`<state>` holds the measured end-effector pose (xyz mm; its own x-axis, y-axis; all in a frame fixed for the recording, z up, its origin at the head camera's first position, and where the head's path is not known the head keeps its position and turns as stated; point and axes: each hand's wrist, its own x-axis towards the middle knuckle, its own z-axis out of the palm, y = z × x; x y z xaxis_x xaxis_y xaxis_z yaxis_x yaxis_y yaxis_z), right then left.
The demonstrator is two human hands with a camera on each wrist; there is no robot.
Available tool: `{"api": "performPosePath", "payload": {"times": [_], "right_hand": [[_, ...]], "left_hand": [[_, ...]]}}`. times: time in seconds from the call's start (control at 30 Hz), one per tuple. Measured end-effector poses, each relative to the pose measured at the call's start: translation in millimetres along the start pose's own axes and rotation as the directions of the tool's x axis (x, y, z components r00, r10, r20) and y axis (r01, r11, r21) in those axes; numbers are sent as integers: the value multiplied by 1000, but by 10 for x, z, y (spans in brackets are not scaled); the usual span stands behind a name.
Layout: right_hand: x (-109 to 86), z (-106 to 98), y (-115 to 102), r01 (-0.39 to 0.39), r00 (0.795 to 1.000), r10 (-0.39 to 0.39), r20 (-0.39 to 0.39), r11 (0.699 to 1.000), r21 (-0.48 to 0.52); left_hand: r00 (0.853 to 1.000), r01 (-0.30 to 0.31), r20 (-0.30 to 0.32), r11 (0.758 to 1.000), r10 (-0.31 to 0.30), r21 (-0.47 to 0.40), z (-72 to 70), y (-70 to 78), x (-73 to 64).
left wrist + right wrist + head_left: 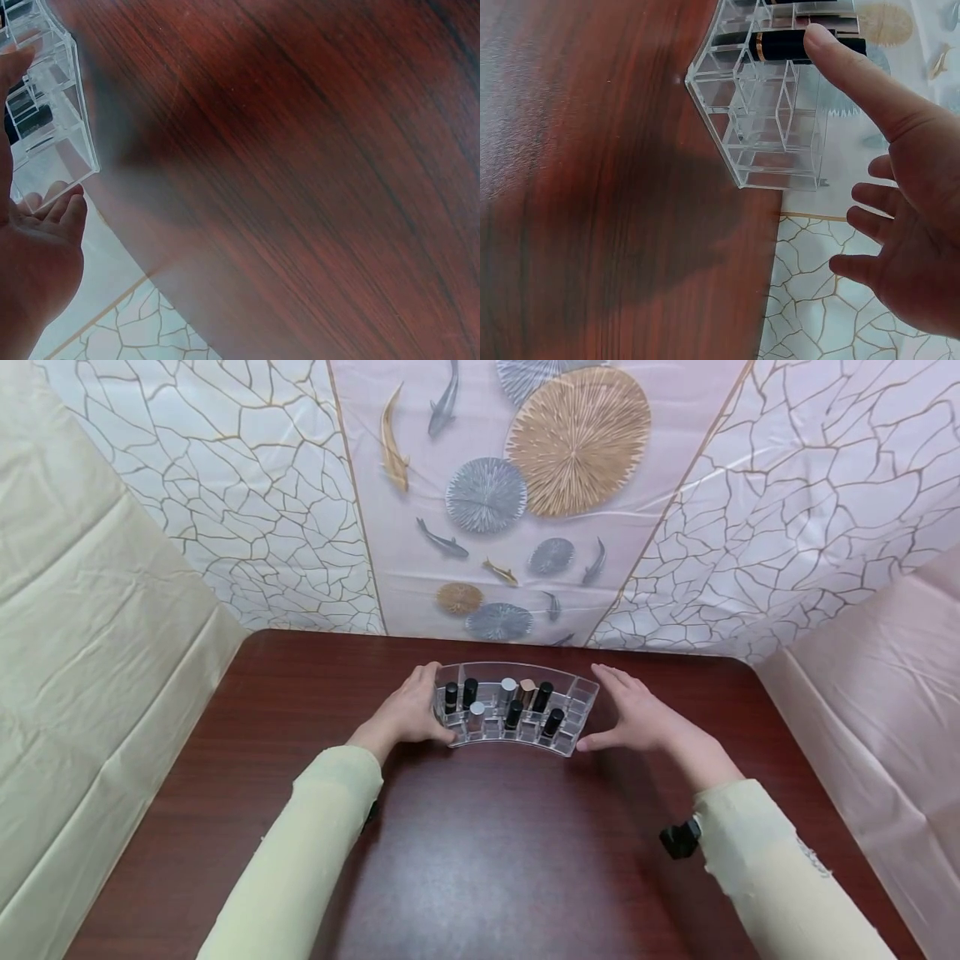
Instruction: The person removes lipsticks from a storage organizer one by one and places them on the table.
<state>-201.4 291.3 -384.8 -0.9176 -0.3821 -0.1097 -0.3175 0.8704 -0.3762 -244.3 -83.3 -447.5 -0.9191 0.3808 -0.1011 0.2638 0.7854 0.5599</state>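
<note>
Fingers of the left hand [405, 708] clasp one end of a clear, curved rack [487, 673]; those of the right hand [637, 714] spread, released, beside the other. Cylindrical tubes [513, 715] (mostly black) fill some square cells, toward the back of a wood-grained counter [465, 843].

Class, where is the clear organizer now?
In the head view, the clear organizer is toward the back of the table, between the left hand and the right hand.
</note>
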Motion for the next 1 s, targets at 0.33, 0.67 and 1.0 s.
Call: {"api": "performPosePath", "payload": {"times": [0.33,0.67,1.0], "right_hand": [[52,120,52,-42,999,43,-14,995,91],[46,264,138,-58,997,64,-42,992,116],[55,281,160,-65,997,71,-41,988,143]], "left_hand": [[1000,1,6,1000,-1,6,-8,14,-16],[999,6,35,1000,-6,4,-75,-17,-54],[1000,-16,8,1000,16,2,-210,-46,-129]]}}
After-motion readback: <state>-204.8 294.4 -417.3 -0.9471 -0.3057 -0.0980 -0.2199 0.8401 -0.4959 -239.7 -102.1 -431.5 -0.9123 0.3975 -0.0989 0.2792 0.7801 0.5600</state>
